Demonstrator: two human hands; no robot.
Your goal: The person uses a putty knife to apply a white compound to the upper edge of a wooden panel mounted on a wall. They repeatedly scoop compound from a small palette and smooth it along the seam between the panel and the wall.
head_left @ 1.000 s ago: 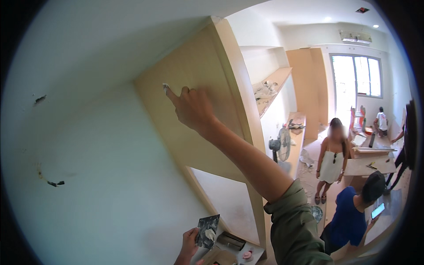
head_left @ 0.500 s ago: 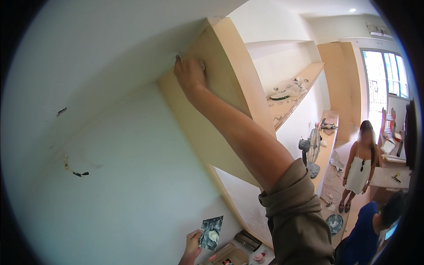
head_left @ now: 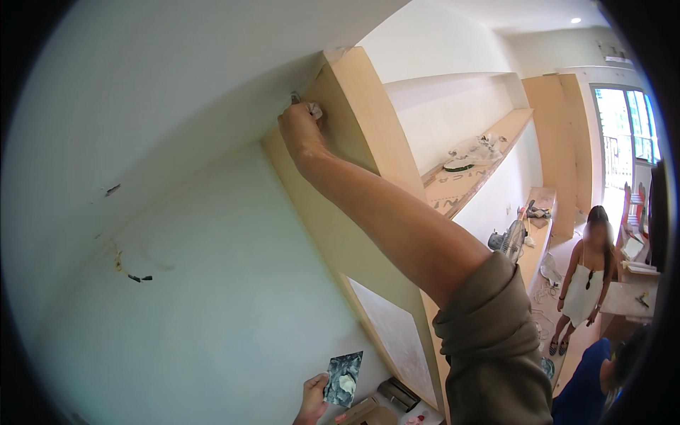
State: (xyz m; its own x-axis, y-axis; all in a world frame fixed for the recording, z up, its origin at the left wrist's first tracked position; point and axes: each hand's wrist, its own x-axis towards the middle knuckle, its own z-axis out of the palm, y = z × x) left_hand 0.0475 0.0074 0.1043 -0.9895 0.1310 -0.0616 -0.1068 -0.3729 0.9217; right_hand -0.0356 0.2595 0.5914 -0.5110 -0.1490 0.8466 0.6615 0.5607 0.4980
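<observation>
My right arm reaches up to the corner where the ceiling (head_left: 212, 57) meets the wooden cabinet (head_left: 354, 92). My right hand (head_left: 300, 126) is closed round what looks like a putty knife (head_left: 295, 98), mostly hidden by the fingers; a bit of grey blade shows at the ceiling. A whitish lump (head_left: 314, 110) shows beside the fingers. Low in the view, my left hand (head_left: 313, 397) grips the edge of a dark, smeared square putty board (head_left: 343, 375). A dab of white putty (head_left: 346, 383) lies on it.
Wires (head_left: 129, 273) stick out of the pale wall at left. A shelf (head_left: 489, 159) with plastic on it and a fan (head_left: 511, 239) are to the right. One person in white (head_left: 584, 283) stands beyond; another in blue (head_left: 588, 382) is nearer. Boxes (head_left: 399, 394) lie below.
My right hand has turned at the wrist, and the grey blade and whitish lump now show more. The view has shifted slightly; the left hand still holds the putty board.
</observation>
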